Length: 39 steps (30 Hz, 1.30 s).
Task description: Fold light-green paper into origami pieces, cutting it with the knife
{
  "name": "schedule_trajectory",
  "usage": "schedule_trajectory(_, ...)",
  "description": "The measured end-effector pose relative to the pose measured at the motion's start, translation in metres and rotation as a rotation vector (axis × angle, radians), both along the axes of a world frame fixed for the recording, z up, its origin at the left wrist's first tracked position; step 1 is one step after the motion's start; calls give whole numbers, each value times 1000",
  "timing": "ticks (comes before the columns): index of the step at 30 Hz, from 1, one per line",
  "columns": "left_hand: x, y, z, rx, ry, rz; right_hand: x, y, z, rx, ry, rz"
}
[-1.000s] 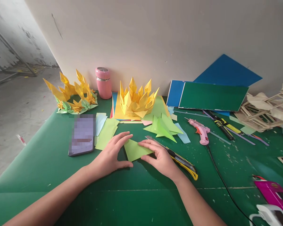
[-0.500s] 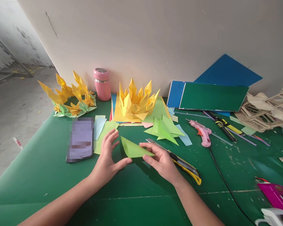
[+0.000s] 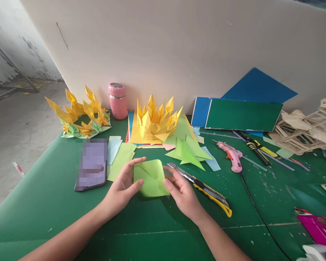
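Observation:
Between my hands, above the table, a square of light green paper (image 3: 150, 181) faces me, slightly curved. My left hand (image 3: 122, 190) has its thumb on the paper's left edge and its fingers at the side and behind. At the right edge, my right hand (image 3: 183, 194) pinches the sheet between thumb and fingers. Folded green paper pieces (image 3: 188, 152) lie in a pile beyond my right hand. A stack of flat green paper (image 3: 123, 159) rests beyond my left hand. Beside my right hand lies a yellow utility knife (image 3: 206, 190).
A yellow paper crown (image 3: 157, 125) stands on coloured sheets at the back; a yellow-green one (image 3: 83, 116) is left. Around them are a pink flask (image 3: 117, 103), a phone (image 3: 93, 165), a corded pink glue gun (image 3: 232, 156), boards (image 3: 241, 114) and a wooden model (image 3: 299, 130).
The green paper, folded or bent into a triangle before, is now spread into a square facing me. My left hand has closed in on its left edge.

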State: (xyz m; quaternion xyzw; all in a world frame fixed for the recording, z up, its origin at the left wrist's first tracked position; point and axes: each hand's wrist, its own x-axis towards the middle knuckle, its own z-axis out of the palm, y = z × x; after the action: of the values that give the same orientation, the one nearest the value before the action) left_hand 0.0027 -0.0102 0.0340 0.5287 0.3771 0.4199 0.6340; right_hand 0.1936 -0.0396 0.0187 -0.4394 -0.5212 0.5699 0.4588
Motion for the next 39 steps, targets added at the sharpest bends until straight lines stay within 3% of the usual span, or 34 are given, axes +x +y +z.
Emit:
schedule_trajectory(6,2,1,-5,-9,57,65,-2,-2,-3,53,-97,-122)
schedule_trajectory(14,0,2,-9,41,185,164,-7,-3,-2,-54,65,-128)
schedule_trajectory(18,-3,2,-8,59,345,200,-5,-2,-3,-8,8,-166)
schedule_trajectory(24,-3,1,-7,-27,321,133,0,-3,-3,111,-134,-102)
schedule_trajectory(28,-1,2,-9,3,278,129,7,-5,-6,226,-274,-136)
schedule_trajectory(30,-1,2,-10,11,266,125,11,-5,-6,305,-351,-100)
schedule_trajectory(34,-2,2,-11,15,263,97,15,-2,-4,427,-454,116)
schedule_trajectory(39,-3,-1,-6,10,273,33,14,-3,-3,426,-489,147)
